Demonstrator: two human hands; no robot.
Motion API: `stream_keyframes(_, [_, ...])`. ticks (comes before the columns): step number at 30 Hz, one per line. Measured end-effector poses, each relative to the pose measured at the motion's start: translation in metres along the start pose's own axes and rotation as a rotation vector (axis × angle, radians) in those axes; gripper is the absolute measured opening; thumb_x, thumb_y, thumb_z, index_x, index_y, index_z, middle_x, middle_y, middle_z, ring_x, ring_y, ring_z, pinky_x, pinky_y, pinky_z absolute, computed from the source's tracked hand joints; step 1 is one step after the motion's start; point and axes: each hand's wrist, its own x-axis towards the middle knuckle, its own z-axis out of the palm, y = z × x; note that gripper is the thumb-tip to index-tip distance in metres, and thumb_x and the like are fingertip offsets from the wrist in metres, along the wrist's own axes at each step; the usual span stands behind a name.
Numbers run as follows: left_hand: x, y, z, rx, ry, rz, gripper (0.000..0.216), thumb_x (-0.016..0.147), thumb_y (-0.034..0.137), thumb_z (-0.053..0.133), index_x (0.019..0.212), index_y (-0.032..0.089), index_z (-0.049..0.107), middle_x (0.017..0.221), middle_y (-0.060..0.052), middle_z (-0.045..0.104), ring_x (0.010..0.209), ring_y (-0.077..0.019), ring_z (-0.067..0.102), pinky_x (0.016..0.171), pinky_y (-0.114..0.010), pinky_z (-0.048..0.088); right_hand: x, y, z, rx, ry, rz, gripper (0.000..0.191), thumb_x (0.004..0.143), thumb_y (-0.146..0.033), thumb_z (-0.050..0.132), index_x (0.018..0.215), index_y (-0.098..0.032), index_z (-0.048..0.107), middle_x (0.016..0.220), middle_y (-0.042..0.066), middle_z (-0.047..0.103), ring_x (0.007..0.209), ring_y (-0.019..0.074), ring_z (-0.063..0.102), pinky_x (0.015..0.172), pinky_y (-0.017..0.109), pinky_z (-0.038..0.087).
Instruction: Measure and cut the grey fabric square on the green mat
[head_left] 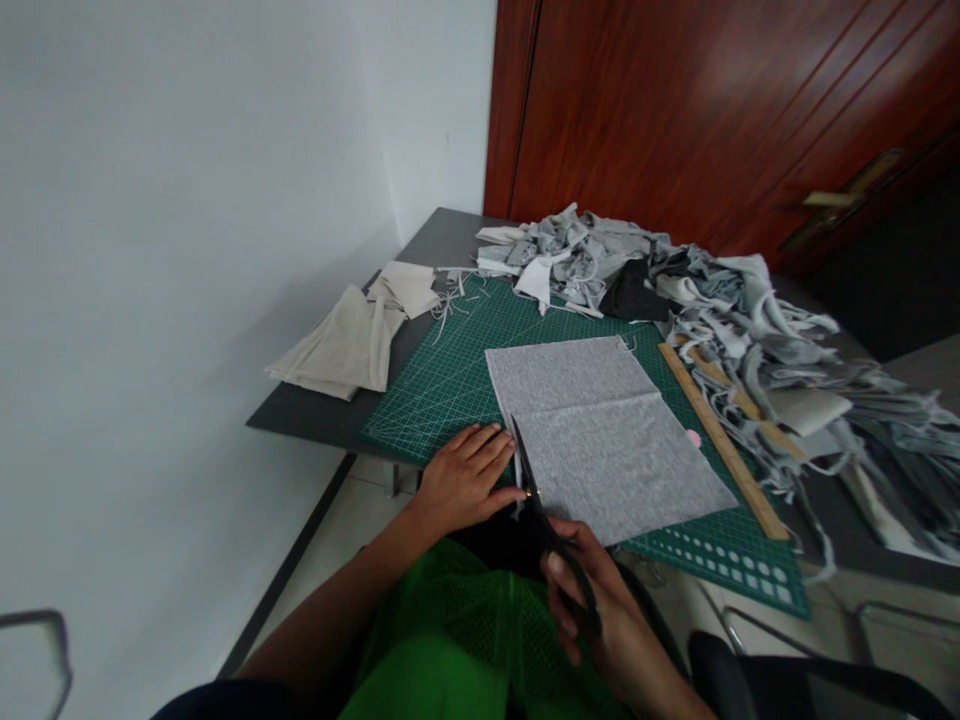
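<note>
A grey piece of fabric (607, 450) with a crease across it lies on the green cutting mat (427, 390). My right hand (600, 590) is wrapped round the handles of black scissors (559, 548) at the near left of the fabric. Their blades point away from me along its left edge, where a narrow strip shows beside them. My left hand (466, 482) lies flat with fingers stretched out at that edge, fingertips next to the blades. Its thumb reaches close to the scissors' pivot.
A wooden ruler (720, 440) lies along the mat's right side, with a small pink object (694, 438) beside it. Heaped grey and white scraps (600, 250) cover the table's back and right. Folded beige cloth (337, 345) sits at the left edge, near the white wall (225, 200).
</note>
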Motion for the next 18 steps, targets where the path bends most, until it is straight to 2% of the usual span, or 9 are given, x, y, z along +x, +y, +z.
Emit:
stream_keyframes(9, [0.0009,0.0005,-0.0008,0.014,0.037,0.01,0.061,0.106,0.06,0.046,0.138,0.011,0.065,0.138,-0.014,0.07,0.133,-0.0306,0.063,0.115,-0.048,0.046,-0.0017,-0.0008,0.0034,-0.008,-0.021,-0.007,0.07,0.085,-0.071,0.073,0.128,-0.023,0.047,0.071,-0.007,0.053,0.044,0.0057,0.036,0.036,0.018,0.038])
stream_keyframes(18, [0.0016,0.0009,-0.0019,0.004,0.021,-0.001,0.059,0.106,0.06,0.047,0.136,0.013,0.066,0.136,-0.013,0.071,0.133,-0.0294,0.062,0.117,-0.047,0.045,-0.0016,0.005,0.0027,0.002,-0.015,-0.005,0.069,0.088,-0.067,0.072,0.132,-0.022,0.045,0.066,-0.009,0.049,0.046,0.0072,0.038,0.037,0.018,0.039])
